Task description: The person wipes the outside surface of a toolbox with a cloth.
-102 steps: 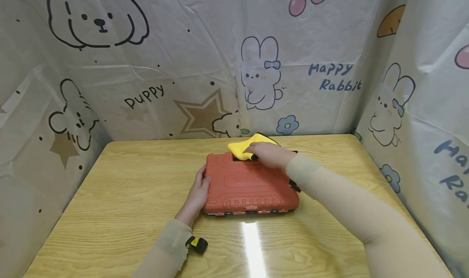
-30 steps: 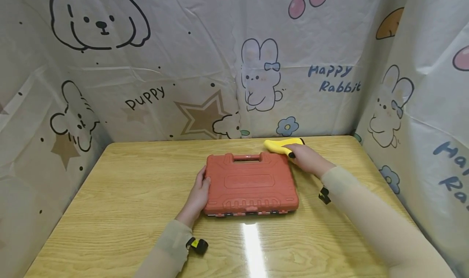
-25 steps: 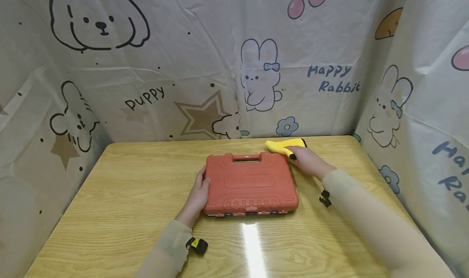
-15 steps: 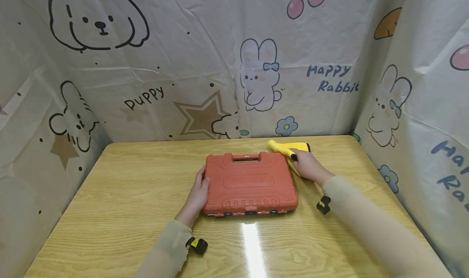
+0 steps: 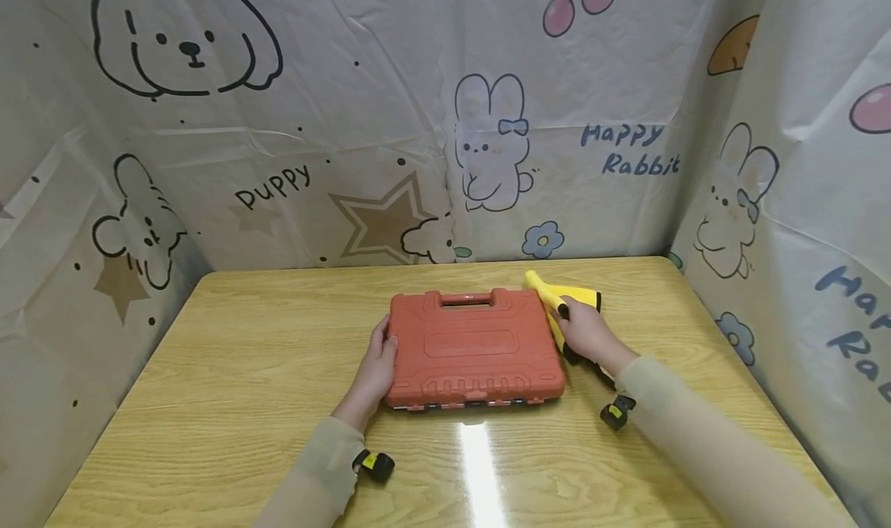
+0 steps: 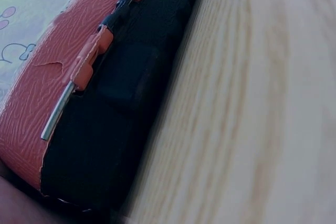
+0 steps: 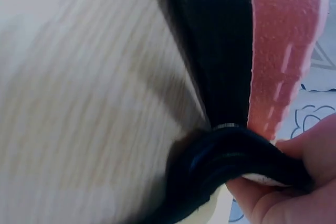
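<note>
A red plastic tool case point(image 5: 473, 346) lies flat on the wooden table, its handle toward the back wall. My left hand point(image 5: 377, 364) holds the case's left side, thumb at the lid's edge. In the left wrist view the black lower half point(image 6: 100, 145) and part of the hinge show. My right hand point(image 5: 588, 328) pinches a bunched yellow cloth point(image 5: 579, 293) with black edging against the case's right side, near the back corner. In the right wrist view the cloth's black edging point(image 7: 210, 163) curves beside the case, between thumb and fingers. Part of the cloth is hidden behind the right hand.
The wooden table point(image 5: 278, 342) extends around the case. Behind it stands a wall covered with a printed cartoon sheet point(image 5: 390, 126), and similar sheets hang at both sides. A small black-and-yellow wrist camera point(image 5: 374, 464) sits on the left sleeve, another point(image 5: 617, 412) on the right.
My right hand has moved the cloth from the case's handle to its back right corner, then forward along the right side. The left hand and case have stayed in place.
</note>
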Motion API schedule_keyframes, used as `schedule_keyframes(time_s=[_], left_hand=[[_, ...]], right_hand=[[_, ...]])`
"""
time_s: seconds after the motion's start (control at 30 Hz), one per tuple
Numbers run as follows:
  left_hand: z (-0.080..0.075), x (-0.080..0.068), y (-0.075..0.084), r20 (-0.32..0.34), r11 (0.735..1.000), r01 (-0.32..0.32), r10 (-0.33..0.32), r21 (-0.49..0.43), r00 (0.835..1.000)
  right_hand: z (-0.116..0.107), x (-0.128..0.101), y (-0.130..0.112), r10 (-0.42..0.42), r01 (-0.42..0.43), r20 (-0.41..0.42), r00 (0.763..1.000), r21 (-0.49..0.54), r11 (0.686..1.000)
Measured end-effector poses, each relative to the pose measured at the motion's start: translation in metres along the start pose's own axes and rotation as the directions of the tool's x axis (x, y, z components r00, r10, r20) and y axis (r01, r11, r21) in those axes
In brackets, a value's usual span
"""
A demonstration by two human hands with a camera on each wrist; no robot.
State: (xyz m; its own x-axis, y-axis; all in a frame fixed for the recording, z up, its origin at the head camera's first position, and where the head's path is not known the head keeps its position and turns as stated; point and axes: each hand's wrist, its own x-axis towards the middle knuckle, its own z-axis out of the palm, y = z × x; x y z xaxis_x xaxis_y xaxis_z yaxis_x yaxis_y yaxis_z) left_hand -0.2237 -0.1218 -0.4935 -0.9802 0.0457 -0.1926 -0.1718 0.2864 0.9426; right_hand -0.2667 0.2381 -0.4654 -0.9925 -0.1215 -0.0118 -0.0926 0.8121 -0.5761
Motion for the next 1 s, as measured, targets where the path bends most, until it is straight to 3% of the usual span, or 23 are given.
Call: schedule_keyframes(time_s=[1.0], left_hand=[[0.0,0.001,0.0,0.0,1.0,0.013,-0.013,-0.001,1.0]], right_hand=[[-0.001,-0.102,0.0,0.056,-0.066,0.081,0.995,0.115,0.991]])
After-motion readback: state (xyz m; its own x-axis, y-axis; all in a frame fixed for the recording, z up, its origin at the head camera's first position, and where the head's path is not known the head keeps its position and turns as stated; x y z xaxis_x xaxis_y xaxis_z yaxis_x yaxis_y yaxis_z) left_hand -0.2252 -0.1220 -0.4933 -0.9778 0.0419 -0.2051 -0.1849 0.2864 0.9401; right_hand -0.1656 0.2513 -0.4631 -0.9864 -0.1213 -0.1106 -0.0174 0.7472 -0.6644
